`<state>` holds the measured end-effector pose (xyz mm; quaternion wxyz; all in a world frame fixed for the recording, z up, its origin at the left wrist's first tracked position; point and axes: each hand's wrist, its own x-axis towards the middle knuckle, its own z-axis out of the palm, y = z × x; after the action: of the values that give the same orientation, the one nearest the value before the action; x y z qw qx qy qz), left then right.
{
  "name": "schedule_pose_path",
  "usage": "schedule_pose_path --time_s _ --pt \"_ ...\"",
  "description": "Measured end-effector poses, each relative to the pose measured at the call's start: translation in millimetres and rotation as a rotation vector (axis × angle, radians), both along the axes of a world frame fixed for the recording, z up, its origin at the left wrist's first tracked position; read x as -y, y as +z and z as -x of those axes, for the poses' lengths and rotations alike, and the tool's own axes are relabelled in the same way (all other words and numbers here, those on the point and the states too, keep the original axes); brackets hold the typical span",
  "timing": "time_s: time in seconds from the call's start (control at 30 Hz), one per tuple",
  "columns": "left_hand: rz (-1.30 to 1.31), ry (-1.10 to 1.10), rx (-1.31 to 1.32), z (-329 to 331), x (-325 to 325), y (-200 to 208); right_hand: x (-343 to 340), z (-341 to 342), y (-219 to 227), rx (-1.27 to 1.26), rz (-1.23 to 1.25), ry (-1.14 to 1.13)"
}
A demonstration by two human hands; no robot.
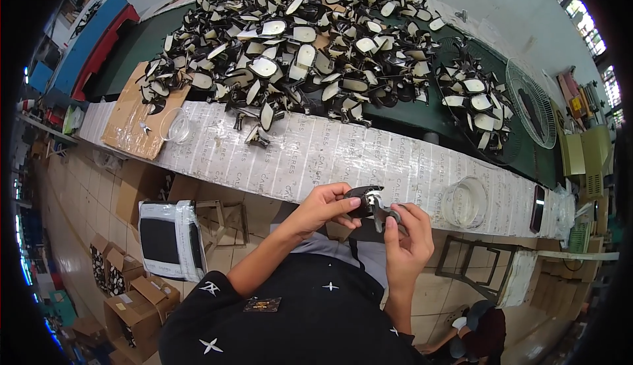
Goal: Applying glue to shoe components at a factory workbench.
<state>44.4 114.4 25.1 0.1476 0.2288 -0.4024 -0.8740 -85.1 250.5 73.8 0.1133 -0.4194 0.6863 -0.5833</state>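
In front of my chest, both hands hold a black shoe heel part point(357, 197) with a white patch on its edge. My left hand point(322, 208) pinches its left end between thumb and fingers. My right hand point(410, 236) is closed on a curved grey-black end point(384, 216); whether this is a separate piece I cannot tell. Beyond, a large heap of black shoe heel parts with cream oval faces point(305, 56) covers the green work surface. A few of these parts point(259, 120) lie at the near edge of the heap, on the plastic-covered table point(330, 156).
On the table's right stand a clear round tub point(465, 204) and a phone point(538, 209); a fan guard point(529, 104) is behind. At left are a cardboard sheet point(123, 122) and a clear cup point(177, 127). Cardboard boxes point(136, 304) and a wrapped seat point(169, 240) stand below. Another person point(484, 332) is lower right.
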Motion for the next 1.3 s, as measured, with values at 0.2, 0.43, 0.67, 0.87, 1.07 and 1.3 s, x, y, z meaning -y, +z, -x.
schedule_pose_path --time_s 0.2,0.43,0.67,0.87,1.07,1.3 --pt "-0.012 0.015 -0.012 1 0 -3 0 1 -1 -0.062 -0.05 -0.023" --pt "-0.041 0.046 -0.009 1 1 -5 -6 11 0 -0.22 -0.076 -0.148" --pt "-0.081 0.018 -0.044 -2 3 -6 -10 25 5 -0.139 -0.032 -0.221" --pt "-0.17 0.0 -0.106 -7 3 -2 -15 27 -1 -0.003 0.037 -0.208" --pt "-0.317 -0.069 -0.193 -16 -4 18 -14 30 -18 0.153 0.082 -0.194" --pt "-0.401 -0.315 -0.312 -25 -14 73 -19 40 -30 0.355 0.096 -0.126"
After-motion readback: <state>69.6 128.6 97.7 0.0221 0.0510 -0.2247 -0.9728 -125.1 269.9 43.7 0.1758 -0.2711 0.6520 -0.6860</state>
